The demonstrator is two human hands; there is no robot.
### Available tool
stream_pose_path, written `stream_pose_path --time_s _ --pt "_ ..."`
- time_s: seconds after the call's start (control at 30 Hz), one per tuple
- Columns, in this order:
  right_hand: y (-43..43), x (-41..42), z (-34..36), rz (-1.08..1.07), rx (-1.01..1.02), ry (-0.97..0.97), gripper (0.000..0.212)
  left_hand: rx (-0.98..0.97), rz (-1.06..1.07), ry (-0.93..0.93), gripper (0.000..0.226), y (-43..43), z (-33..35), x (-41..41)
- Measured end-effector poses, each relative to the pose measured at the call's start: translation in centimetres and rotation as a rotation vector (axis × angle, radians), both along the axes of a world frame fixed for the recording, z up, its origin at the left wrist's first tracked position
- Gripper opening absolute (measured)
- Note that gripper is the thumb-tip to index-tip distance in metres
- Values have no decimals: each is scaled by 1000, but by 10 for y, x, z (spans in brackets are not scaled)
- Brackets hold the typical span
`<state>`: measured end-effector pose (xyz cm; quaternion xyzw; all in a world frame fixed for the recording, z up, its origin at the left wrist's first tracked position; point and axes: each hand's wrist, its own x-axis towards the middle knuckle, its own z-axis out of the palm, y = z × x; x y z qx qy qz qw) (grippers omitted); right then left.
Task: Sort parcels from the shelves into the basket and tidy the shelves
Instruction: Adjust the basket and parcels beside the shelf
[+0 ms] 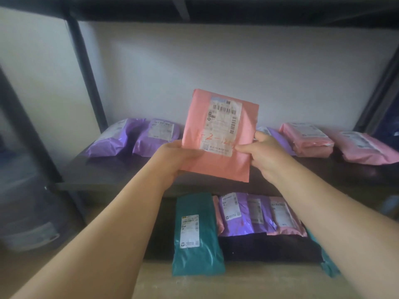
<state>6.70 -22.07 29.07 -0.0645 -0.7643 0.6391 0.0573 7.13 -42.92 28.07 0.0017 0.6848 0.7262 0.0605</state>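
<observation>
Handling state: a flat salmon-pink plastic mailer parcel (220, 134) is held upright in mid-air, in front of and above the dark shelf board (108, 173), and touches no shelf. Its white shipping label (223, 117) faces the camera, and red handwritten characters cross the lower part of the label.

The left hand (179, 156) grips the lower left edge of the salmon-pink mailer parcel, with its fingers curled round the edge. The right hand (265, 154) pinches the right edge. Its thumb lies on the front at the corner of the label and its fingers are behind the parcel, out of sight.

On the dark shelf board, two purple plastic mailer parcels (112, 141) (157, 137) lie side by side at the left. At the right lie a third purple parcel (277, 137), partly hidden by the right hand, and two pink plastic parcels (306, 139) (367, 147).

On the level below, a teal plastic parcel (196, 234) lies lengthwise at the left. Just beside it is a row of overlapping purple and pink labelled parcels (257, 212), which rest on a dark bundle (269, 247). A second teal parcel (328, 262) shows at the right end, under the right forearm.

A black metal upright post (86, 72) stands at the left of the shelf, in front of a white wall (216, 61).
</observation>
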Motion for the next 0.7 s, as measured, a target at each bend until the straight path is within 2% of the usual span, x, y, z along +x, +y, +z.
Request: stream_pose_path --time_s 0.37,0.43,0.53,0.6,0.7 --pt "-10 -4 8 -111 53 126 37 11 124 47 31 -13 -3 -8" --pt "-11 -7 5 -91 21 91 37 20 156 45 28 -13 -5 -11" --pt "-9 -7 -2 31 -16 -38 19 38 219 46 24 -14 -9 -16" --pt "-10 -9 -9 108 11 -119 18 39 255 50 21 -13 -11 -19" --pt "-15 -16 -17 68 -8 -109 18 -40 308 61 14 -10 -13 -26"
